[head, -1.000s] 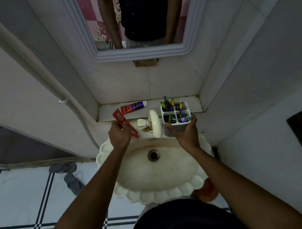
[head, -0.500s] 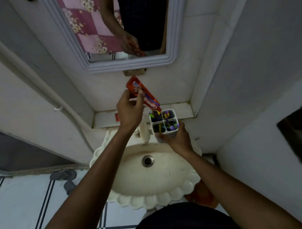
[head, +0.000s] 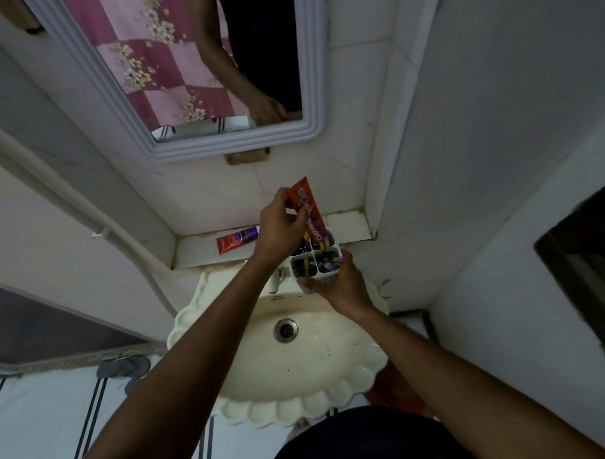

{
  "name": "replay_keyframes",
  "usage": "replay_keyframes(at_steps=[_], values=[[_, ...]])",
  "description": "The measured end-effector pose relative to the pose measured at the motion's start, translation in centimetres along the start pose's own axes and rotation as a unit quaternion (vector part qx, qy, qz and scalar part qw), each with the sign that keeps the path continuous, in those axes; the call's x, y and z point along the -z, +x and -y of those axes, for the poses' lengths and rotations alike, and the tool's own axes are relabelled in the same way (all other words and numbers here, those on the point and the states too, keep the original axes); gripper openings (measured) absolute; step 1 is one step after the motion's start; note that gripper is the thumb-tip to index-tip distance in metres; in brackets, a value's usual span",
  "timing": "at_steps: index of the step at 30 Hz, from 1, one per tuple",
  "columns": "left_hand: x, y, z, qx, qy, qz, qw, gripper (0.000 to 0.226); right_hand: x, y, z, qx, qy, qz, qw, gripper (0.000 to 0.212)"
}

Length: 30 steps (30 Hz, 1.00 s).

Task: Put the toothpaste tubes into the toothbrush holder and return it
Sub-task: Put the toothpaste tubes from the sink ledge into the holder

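Note:
My left hand (head: pixel 279 226) grips a red toothpaste tube (head: pixel 306 205) near its top, and the tube's lower end reaches into a back compartment of the white toothbrush holder (head: pixel 325 281). The holder has four compartments with several coloured toothbrushes inside. My right hand (head: pixel 340 283) holds it from below, above the back rim of the basin. A second red and blue toothpaste tube (head: pixel 237 239) lies flat on the tiled ledge (head: pixel 349 226), to the left of my left hand.
A cream scalloped washbasin (head: pixel 300 397) with a metal drain (head: pixel 285 329) sits below my hands, its tap mostly hidden by my left arm. A framed mirror (head: pixel 193 78) hangs above the ledge. A pipe (head: pixel 70 199) runs down the left wall. Slippers (head: pixel 124 367) lie on the floor.
My left hand lifted the red tube from beside the tap up over the holder and lowered its end into a compartment. My right hand lifted the holder off the ledge and toward me.

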State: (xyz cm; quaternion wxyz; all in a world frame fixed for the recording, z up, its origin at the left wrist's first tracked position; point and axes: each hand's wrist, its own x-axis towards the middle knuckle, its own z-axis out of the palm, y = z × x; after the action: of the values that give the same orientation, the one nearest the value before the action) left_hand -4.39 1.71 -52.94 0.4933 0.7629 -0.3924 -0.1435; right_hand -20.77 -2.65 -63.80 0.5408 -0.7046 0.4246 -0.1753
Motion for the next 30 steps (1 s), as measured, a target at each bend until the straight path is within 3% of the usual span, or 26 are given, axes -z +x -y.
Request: replay_keyframes(at_steps=[7, 16, 23, 27, 30], values=[[-0.4, 0.2, 1.0, -0.002, 0.008, -0.005, 1.0, 0.011, 0.3, -0.1, -0.1, -0.015, 0.01, 0.006, 1.0, 0.092], [0.5, 0.5, 2.4, 0.0, 0.008, -0.026, 1.0, 0.011, 0.4, 0.0, -0.6, -0.037, 0.019, -0.002, 0.999, 0.089], [4.3, 0.7, 8.3, 0.079, -0.028, -0.081, 0.993, 0.019, 0.8, 0.2, 0.3, -0.049, 0.024, -0.036, 0.998, 0.081], [6.2, 0.3, 13.0, 0.107, 0.055, -0.108, 0.987, 0.02, 0.5, 0.4, 0.6, -0.049, 0.026, -0.041, 0.998, 0.078], [7.1, 0.4, 16.6, 0.11, 0.122, -0.066, 0.984, 0.025, -0.1, 0.4, 0.5, -0.054, 0.023, -0.046, 0.997, 0.081]])
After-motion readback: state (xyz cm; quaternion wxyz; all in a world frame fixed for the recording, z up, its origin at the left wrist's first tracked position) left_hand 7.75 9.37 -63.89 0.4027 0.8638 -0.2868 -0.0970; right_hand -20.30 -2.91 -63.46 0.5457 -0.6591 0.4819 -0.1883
